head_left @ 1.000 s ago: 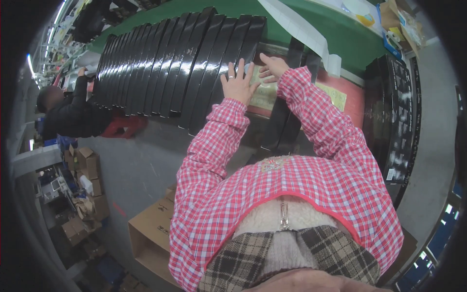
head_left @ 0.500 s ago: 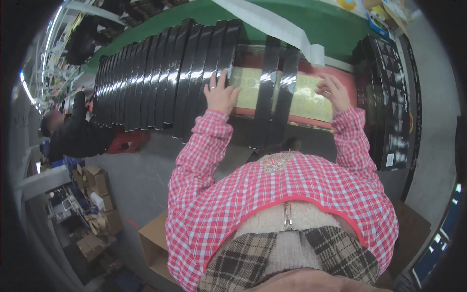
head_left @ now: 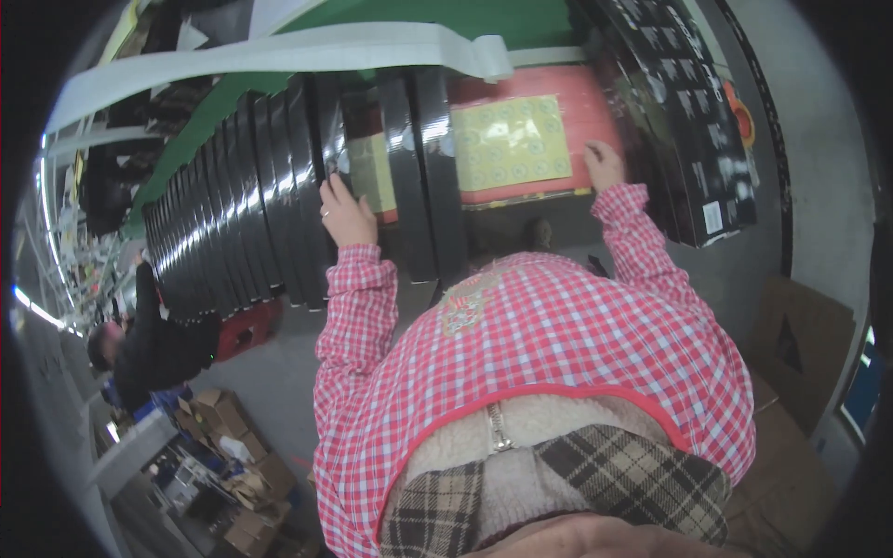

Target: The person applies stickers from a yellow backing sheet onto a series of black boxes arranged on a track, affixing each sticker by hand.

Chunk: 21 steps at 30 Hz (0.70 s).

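Observation:
My left hand point(head_left: 348, 212), a ring on one finger, rests its fingers against the near end of the long row of glossy black boxes point(head_left: 270, 177). Two black boxes point(head_left: 419, 167) stand upright apart from that row, to the right of my left hand. Beside them a yellow sheet with printed circles point(head_left: 512, 139) lies on a red surface point(head_left: 581, 98). Over the right end of the red surface is my right hand point(head_left: 605, 166), its fingers bent close together; whether they hold anything is too small to tell.
A tall stack of printed black boxes point(head_left: 688, 121) stands at the right. A white strip point(head_left: 279, 60) crosses above the row. Another person point(head_left: 158, 339) works at the far left, near a red crate point(head_left: 249, 330). Cardboard boxes point(head_left: 223, 418) lie lower left.
The view has turned and shifted right. My right hand has moved away from the yellow sheet toward the printed stack, its fingers drawn closer together. My left hand stays at the row.

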Each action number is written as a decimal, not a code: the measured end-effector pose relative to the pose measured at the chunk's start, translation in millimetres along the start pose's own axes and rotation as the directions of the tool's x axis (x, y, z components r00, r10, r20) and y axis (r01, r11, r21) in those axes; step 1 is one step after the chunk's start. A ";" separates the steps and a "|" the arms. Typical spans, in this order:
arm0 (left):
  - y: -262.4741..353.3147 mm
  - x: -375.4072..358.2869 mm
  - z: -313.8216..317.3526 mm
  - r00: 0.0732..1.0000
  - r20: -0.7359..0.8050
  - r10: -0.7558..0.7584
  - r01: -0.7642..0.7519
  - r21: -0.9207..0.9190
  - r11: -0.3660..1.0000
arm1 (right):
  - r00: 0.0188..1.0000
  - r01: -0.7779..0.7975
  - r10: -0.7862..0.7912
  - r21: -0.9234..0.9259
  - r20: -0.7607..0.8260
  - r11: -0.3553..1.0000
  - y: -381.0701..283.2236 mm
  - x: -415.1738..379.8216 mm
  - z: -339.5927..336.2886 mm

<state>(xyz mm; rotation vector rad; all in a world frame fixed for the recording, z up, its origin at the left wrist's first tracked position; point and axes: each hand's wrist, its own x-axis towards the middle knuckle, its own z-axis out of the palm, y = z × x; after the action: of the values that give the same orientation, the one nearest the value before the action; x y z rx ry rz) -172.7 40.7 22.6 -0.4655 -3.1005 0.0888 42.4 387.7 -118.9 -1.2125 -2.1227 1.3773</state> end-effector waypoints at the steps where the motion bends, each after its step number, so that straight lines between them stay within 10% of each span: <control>1: 1.3 1.2 -3.4 0.998 0.034 -0.057 0.061 -0.125 0.990 | 0.996 0.085 -0.086 -0.105 -0.003 0.991 1.0 1.0 4.7; 6: 9.7 4.7 -10.9 0.976 0.144 -0.163 0.206 -0.374 0.904 | 0.964 0.241 -0.175 -0.381 0.201 0.893 -17.9 5.8 16.9; 12: 40.8 -12.1 -23.8 0.938 0.238 -0.253 0.344 -0.538 0.769 | 0.944 -0.052 0.218 -0.544 0.247 0.838 -45.9 11.3 22.5; 21: 54.3 -30.3 -29.5 0.964 0.238 -0.117 0.249 -0.660 0.709 | 0.828 -0.415 0.488 -0.283 0.276 0.865 -54.0 7.3 32.0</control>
<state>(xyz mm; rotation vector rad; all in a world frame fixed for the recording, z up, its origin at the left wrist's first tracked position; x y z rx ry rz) -127.5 85.3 49.0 -0.1256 -3.2271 -1.1218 -8.5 365.8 -88.6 -1.7718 -2.3589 1.6928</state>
